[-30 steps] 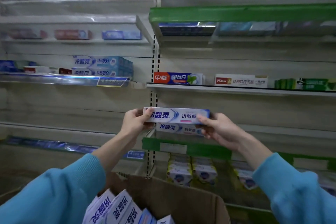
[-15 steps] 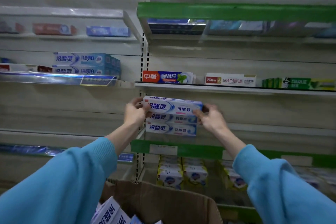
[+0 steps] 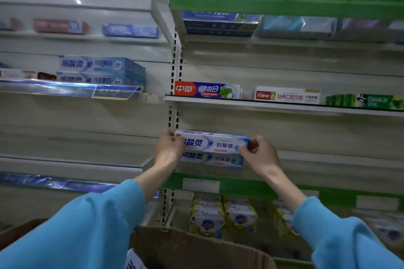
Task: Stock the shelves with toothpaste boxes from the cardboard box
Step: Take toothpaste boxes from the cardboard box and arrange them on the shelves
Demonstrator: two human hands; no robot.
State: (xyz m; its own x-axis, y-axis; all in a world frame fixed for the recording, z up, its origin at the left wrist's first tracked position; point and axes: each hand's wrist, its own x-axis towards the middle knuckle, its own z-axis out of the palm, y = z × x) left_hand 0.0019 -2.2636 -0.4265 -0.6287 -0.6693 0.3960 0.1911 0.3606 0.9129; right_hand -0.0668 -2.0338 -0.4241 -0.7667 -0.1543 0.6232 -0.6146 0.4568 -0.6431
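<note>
Two hands on one toothpaste box (image 3: 215, 142): our left hand (image 3: 169, 148) grips its left end, our right hand (image 3: 260, 155) pinches its right end. Box level, resting atop second matching box (image 3: 213, 159) on green-edged shelf (image 3: 251, 185). Cardboard box (image 3: 196, 249) below between our blue sleeves (image 3: 83, 229). Shelf above (image 3: 262, 106) carries red-blue box (image 3: 206, 89), white box (image 3: 286, 95), green boxes (image 3: 364, 101).

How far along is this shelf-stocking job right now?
Early, it seems. One white-and-blue toothpaste box already lies on the shelf. The left hand and right hand are setting a matching top box on it. The cardboard box below shows at least one more box, and the shelf has room.
</note>
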